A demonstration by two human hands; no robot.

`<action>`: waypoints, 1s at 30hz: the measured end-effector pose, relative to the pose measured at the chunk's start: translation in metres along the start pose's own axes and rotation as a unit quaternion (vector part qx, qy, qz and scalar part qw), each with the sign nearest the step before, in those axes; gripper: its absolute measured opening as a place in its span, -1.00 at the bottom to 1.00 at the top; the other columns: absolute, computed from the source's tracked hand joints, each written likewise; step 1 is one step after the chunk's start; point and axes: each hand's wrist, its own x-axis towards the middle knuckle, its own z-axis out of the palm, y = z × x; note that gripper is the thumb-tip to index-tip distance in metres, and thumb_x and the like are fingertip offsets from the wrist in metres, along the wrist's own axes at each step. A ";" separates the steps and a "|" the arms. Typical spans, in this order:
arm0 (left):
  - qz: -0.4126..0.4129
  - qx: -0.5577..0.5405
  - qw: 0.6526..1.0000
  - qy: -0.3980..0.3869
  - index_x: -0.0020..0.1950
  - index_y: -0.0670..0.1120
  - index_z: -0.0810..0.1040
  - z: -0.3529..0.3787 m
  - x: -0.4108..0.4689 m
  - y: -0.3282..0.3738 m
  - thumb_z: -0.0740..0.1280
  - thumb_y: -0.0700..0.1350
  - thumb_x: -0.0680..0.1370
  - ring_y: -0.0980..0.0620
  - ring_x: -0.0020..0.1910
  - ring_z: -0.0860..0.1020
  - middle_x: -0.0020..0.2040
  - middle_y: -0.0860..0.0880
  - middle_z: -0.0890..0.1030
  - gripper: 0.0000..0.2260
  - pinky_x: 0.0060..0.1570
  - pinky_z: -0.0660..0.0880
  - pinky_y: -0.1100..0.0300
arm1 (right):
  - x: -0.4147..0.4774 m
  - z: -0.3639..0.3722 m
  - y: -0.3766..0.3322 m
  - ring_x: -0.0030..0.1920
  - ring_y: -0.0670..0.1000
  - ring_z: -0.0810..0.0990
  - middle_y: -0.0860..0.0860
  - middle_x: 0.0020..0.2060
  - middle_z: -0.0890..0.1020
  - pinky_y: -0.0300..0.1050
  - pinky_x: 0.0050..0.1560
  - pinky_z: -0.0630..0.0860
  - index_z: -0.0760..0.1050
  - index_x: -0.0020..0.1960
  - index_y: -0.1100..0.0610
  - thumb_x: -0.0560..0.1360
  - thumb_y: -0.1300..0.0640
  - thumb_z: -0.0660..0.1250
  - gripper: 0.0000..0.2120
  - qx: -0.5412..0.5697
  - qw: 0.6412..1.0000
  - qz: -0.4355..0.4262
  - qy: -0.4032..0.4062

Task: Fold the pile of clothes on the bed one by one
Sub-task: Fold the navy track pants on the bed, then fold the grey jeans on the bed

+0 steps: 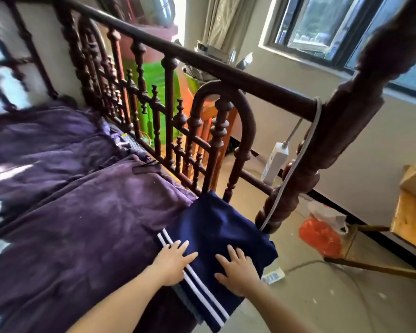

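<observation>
head view: looking down at a bed corner, both bare forearms reaching in from the bottom edge.
left hand (172, 263): flat, fingers straight and spread, palm down; it presses on the left edge of the navy garment, across its white stripes, holding nothing.
right hand (238, 270): also flat with fingers spread wide, palm down on the right part of the same cloth, gripping nothing.
navy garment (216, 224): dark blue cloth with two white stripes (202, 287) along its left side. it lies as a flat, roughly rectangular shape on the corner of the bed, its far edge at the foot rail and its right corner just beside the bed post. its near end reaches past the bed's edge, and a grey layer shows under it there.
purple bedspread (82, 212): wrinkled, covering the bed to the left of the garment, with patches of sunlight on it.
foot rail (168, 92): dark turned wood with spindles and an arch.
bed post (341, 131): thick carved wood, with a white cable (296, 164) looped round it.
power strip (274, 162): white, hanging beside the post.
floor (322, 296): pale, with an orange bag (320, 234) and a small white box (273, 276) near the garment's corner.
window (322, 27): dark-framed, upper right.
</observation>
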 end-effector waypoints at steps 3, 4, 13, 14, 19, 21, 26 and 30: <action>-0.091 -0.031 0.995 0.041 0.54 0.04 -0.05 -0.011 -0.029 -0.006 0.10 -0.06 0.59 -0.12 0.52 -0.04 0.55 -0.15 -0.06 -0.44 0.43 0.05 0.00 | 0.008 -0.020 -0.004 0.51 0.17 -0.04 0.15 0.53 -0.04 0.11 0.42 0.07 0.05 0.52 -0.02 0.59 -0.13 0.07 -0.45 -0.036 0.996 -0.070 0.043; -0.130 -0.051 0.988 0.058 0.55 0.03 -0.04 -0.013 -0.041 -0.009 0.11 -0.04 0.59 -0.11 0.52 -0.03 0.55 -0.13 -0.04 -0.44 0.43 0.04 0.02 | 0.009 -0.026 -0.007 0.51 0.17 -0.04 0.15 0.52 -0.03 0.11 0.43 0.06 0.05 0.52 -0.01 0.59 -0.12 0.08 -0.45 -0.043 0.993 -0.094 0.058; -0.449 -0.181 0.857 0.179 0.50 0.03 0.17 0.017 -0.207 0.006 0.14 -0.02 0.59 0.01 0.51 0.05 0.53 0.00 0.13 -0.53 0.41 0.07 0.15 | -0.016 -0.058 -0.110 0.48 0.18 0.13 0.15 0.47 0.16 0.17 0.39 0.17 0.13 0.50 0.07 0.54 -0.10 0.19 -0.40 -0.128 0.919 -0.346 0.137; -0.477 -0.185 0.839 0.186 0.50 0.03 0.17 0.025 -0.232 0.010 0.14 -0.02 0.59 0.02 0.51 0.05 0.52 0.00 0.14 -0.53 0.41 0.07 0.15 | -0.025 -0.060 -0.127 0.50 0.14 0.03 0.11 0.50 0.07 0.13 0.43 0.08 0.04 0.52 0.04 0.57 -0.10 0.14 -0.40 -0.144 0.912 -0.364 0.120; -0.617 -0.186 0.736 0.207 0.49 0.02 0.19 0.068 -0.367 0.040 0.14 0.01 0.59 -0.01 0.49 0.11 0.49 0.00 0.21 -0.53 0.38 0.17 0.15 | -0.089 -0.066 -0.223 0.51 0.11 -0.05 0.10 0.53 -0.09 0.06 0.44 0.06 0.01 0.52 0.00 0.59 -0.08 0.11 -0.43 -0.150 0.848 -0.485 0.153; -0.660 -0.182 0.696 0.217 0.49 -0.01 0.21 0.086 -0.420 0.060 0.15 0.01 0.60 -0.03 0.48 0.13 0.48 -0.03 0.23 -0.54 0.36 0.20 0.12 | -0.119 -0.064 -0.257 0.51 0.12 -0.05 0.10 0.53 -0.09 0.06 0.44 0.06 0.02 0.52 -0.02 0.58 -0.08 0.12 -0.43 -0.166 0.817 -0.526 0.168; -0.702 -0.085 0.632 0.317 0.07 -0.13 0.62 0.120 -0.550 0.122 0.52 -0.10 0.28 -0.20 0.01 0.59 -0.01 -0.13 0.63 -0.62 -0.14 0.58 -0.03 | -0.204 -0.060 -0.335 0.51 0.12 -0.05 0.10 0.52 -0.08 0.05 0.45 0.02 -0.02 0.53 -0.02 0.59 -0.10 0.10 -0.43 -0.187 0.754 -0.595 0.204; -0.752 -0.058 0.587 0.294 -0.11 -0.15 0.66 0.145 -0.645 0.176 0.66 -0.17 -0.01 -0.19 -0.18 0.64 -0.17 -0.12 0.66 -0.50 -0.39 0.57 0.00 | -0.284 -0.044 -0.394 0.51 0.13 -0.06 0.08 0.53 -0.09 0.05 0.45 0.03 -0.01 0.53 -0.01 0.60 -0.09 0.12 -0.42 -0.168 0.724 -0.634 0.215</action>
